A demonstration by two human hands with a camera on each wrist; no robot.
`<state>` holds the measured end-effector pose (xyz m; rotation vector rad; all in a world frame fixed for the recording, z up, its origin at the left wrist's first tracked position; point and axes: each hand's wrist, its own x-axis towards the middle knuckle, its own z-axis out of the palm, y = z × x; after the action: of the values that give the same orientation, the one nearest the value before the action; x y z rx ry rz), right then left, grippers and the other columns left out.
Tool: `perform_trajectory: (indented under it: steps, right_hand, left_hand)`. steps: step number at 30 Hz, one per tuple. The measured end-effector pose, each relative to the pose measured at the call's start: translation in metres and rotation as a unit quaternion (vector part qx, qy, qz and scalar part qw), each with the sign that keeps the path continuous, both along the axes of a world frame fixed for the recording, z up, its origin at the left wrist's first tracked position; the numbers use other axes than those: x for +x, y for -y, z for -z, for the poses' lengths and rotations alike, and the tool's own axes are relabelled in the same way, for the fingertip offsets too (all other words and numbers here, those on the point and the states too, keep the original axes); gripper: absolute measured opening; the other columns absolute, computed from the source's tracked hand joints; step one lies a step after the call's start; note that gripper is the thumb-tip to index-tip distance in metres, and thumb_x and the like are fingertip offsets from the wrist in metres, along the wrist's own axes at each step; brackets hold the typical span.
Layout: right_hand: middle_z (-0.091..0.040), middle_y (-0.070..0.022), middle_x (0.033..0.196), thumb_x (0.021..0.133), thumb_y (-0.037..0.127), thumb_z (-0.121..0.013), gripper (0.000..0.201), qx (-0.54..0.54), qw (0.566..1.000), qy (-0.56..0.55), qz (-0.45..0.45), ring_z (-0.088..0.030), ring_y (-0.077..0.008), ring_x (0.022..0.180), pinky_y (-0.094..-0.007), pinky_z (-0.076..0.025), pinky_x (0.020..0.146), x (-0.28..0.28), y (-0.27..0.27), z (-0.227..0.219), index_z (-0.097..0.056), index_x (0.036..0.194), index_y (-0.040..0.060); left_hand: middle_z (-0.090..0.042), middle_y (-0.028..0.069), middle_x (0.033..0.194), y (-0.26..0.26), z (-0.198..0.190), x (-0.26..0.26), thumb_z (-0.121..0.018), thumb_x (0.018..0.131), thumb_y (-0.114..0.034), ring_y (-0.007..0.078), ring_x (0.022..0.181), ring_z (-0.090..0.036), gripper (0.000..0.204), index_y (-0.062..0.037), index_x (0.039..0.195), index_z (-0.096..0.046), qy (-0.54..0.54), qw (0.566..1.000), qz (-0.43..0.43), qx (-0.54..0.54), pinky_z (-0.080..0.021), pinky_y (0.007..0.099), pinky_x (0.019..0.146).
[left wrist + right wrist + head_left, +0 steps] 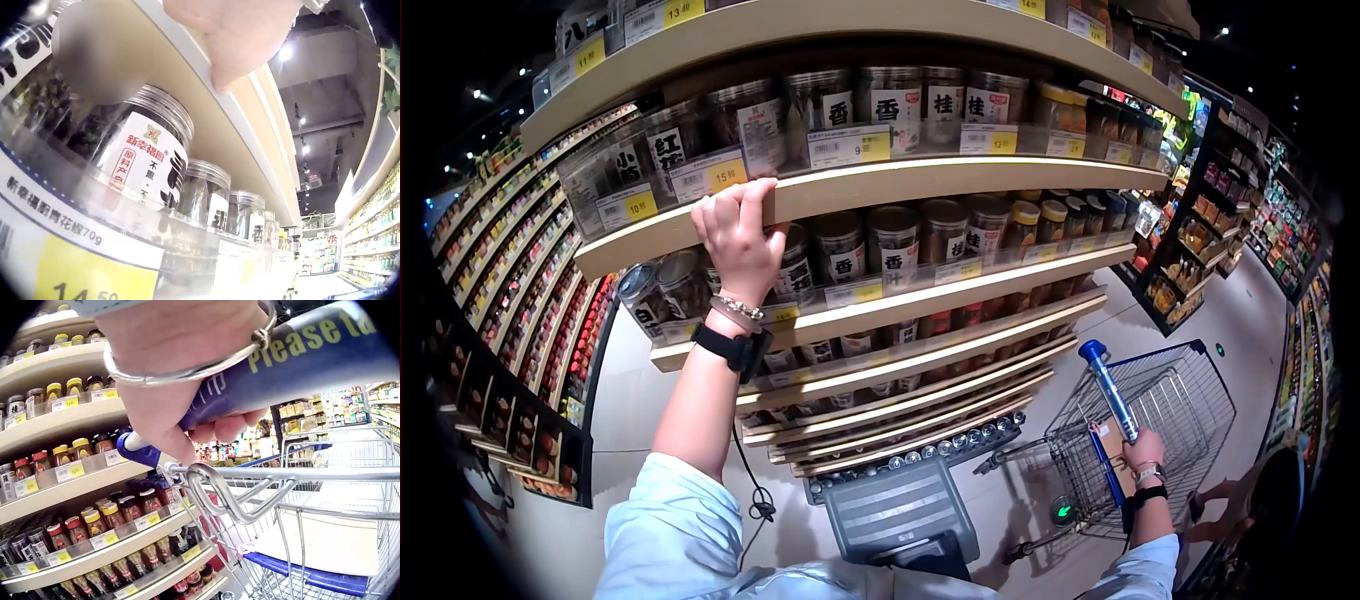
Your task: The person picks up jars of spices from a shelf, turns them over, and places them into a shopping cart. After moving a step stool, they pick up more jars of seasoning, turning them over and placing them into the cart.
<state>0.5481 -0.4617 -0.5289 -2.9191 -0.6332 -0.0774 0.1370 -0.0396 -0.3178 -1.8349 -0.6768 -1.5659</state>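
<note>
My left hand [740, 238] reaches up to a pale wooden shelf [960, 178], its fingers hooked over the front edge. In the left wrist view a fingertip [240, 44] presses against the shelf board [206, 100], just above clear spice jars with white labels [150, 156]. More such jars [897, 100] fill the shelves above and below. My right hand [1142, 452] is low at the right and grips the blue handle [1108, 385] of a wire shopping cart [1180, 400]. In the right wrist view the fingers [181, 419] wrap the handle [312, 362].
Yellow price tags [728, 175] line the shelf fronts. Curved shelving runs off to the left [510, 290] and more racks stand at the right [1200, 230]. A flat beige item [325, 544] lies in the cart. Another person's hand [1222, 495] is at lower right.
</note>
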Motion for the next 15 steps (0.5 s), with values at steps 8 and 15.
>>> perform_trajectory:
  steps: [8, 15]
  right_hand:
    - [-0.061, -0.02, 0.071, 0.073, 0.057, -0.053, 0.053, 0.013, 0.999, 0.014, -0.046, -0.06, -0.0364, 0.069, -0.0437, -0.048, 0.062, 0.043, 0.011, 0.012, -0.066, 0.078, 0.0059]
    - [-0.061, -0.0197, 0.071, 0.074, 0.062, -0.046, 0.062, 0.023, 0.999, -0.004, -0.046, -0.061, -0.0356, 0.069, -0.0426, -0.048, 0.062, 0.054, 0.02, 0.001, -0.065, 0.072, 0.0027]
  left_hand:
    - [-0.049, 0.0071, 0.092, 0.017, -0.008, 0.002, -0.066, 0.058, -0.007, 0.0273, 0.093, -0.044, 0.044, -0.0135, 0.099, -0.054, -0.009, 0.998, -0.012, -0.062, -0.031, 0.0397, 0.09]
    - [-0.048, 0.009, 0.098, 0.042, -0.017, 0.007, -0.066, 0.063, -0.009, 0.0279, 0.101, -0.044, 0.047, -0.0126, 0.106, -0.05, -0.04, 0.981, -0.093, -0.165, -0.03, 0.0414, 0.097]
